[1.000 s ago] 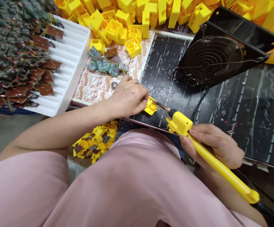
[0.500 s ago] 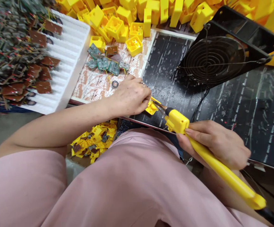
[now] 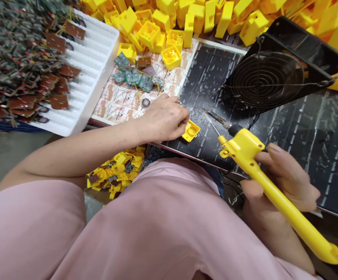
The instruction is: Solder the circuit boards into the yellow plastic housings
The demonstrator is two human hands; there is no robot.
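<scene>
In my right hand (image 3: 288, 179) is a yellow soldering iron (image 3: 274, 194), gun-shaped, with a metal tip and a thin feed tube beside it. Its tip points up and left over the black mat (image 3: 212, 85), apart from the work. My left hand (image 3: 167, 118) rests at the mat's front left, fingers curled onto the edge of a small yellow plastic housing (image 3: 191, 131). The housing lies open side up, with a patch of small round holes inside. The left fingertips are partly hidden behind the hand.
A black fan (image 3: 262, 74) with a wire guard stands on the mat. Yellow housings (image 3: 171, 57) pile along the back. Green circuit boards (image 3: 132, 77) and a small round part (image 3: 146, 102) lie left of the mat. A white foam tray (image 3: 90, 77) holds many boards. Below is a bin of yellow parts (image 3: 122, 167).
My right hand has drawn the soldering iron back to the right, its tip now off the yellow housing. The iron has rolled in my fingers. My left hand stays at the housing.
</scene>
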